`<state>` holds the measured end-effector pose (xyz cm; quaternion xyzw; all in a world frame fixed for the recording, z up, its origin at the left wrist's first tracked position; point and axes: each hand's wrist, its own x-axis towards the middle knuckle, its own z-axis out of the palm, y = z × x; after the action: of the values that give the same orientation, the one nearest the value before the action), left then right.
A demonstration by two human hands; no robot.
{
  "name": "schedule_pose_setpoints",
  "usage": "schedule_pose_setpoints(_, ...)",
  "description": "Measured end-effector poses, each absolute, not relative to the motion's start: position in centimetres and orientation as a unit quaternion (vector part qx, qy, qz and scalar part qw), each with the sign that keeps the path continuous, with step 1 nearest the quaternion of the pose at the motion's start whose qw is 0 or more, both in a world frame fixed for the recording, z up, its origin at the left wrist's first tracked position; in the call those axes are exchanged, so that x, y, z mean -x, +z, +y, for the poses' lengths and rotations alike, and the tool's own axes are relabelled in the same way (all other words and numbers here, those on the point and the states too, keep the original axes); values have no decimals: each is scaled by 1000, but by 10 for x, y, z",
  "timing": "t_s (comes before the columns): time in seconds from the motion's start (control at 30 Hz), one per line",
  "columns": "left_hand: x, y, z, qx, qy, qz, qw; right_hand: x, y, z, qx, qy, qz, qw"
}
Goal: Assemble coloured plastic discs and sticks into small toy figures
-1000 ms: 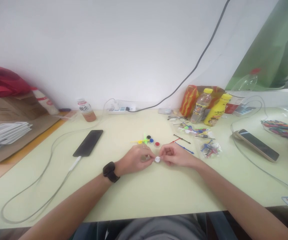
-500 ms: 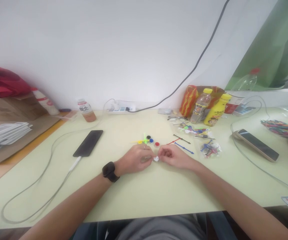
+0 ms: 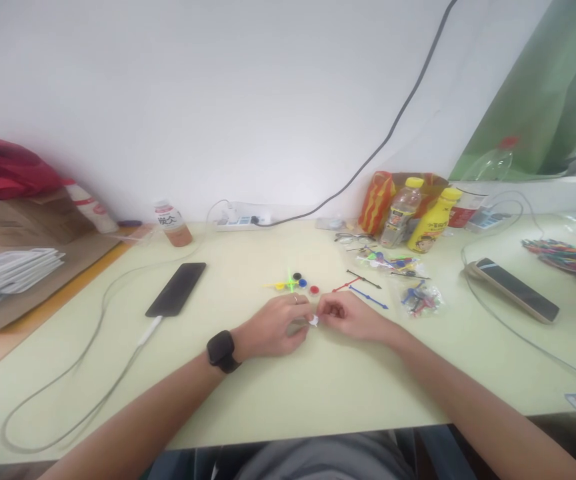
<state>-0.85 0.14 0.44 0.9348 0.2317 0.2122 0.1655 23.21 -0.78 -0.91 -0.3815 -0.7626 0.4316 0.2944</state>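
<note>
while the left hand [image 3: 274, 327] and right hand [image 3: 352, 316] meet at a small white piece [image 3: 314, 321], their grip unclear, close handling seems in hand, the next move likely needing precision.

Lt bright, diffuse | shdws faint, soft | edges stretched | fine detail blurry

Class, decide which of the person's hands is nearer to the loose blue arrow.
Right. The right hand is close by, on the near side of the loose blue arrow; the left hand is farther off, to its left.
</note>
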Motion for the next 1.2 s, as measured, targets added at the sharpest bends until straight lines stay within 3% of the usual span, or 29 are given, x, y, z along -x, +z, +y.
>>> schedule_pose_setpoints(0.2,9,1,2,-933,221,234,161,-234,-6,-13,399,366,-792,282)
schedule_pose_setpoints(0.53,10,10,1,-908,290,262,149,-234,0,-18,563,188,-744,307)
schedule_pose_setpoints(0.6,11,10,2,-905,300,266,142,-237,7,-22,570,253,-725,293)
schedule_pose_setpoints(0.73,14,10,5,-899,314,272,137,-251,28,-25,389,586,-686,187)
schedule_pose_setpoints(0.8,14,11,5,-897,318,272,140,-257,36,-22,364,633,-640,242)
schedule_pose_setpoints(0.93,14,13,4,-899,316,264,151,-262,33,-9,446,561,-600,356)
schedule_pose_setpoints(1.03,13,13,2,-901,308,257,163,-261,24,-4,478,491,-646,336)
schedule_pose_setpoints(1.2,12,12,3,-900,309,251,177,-256,20,-9,399,429,-765,267)
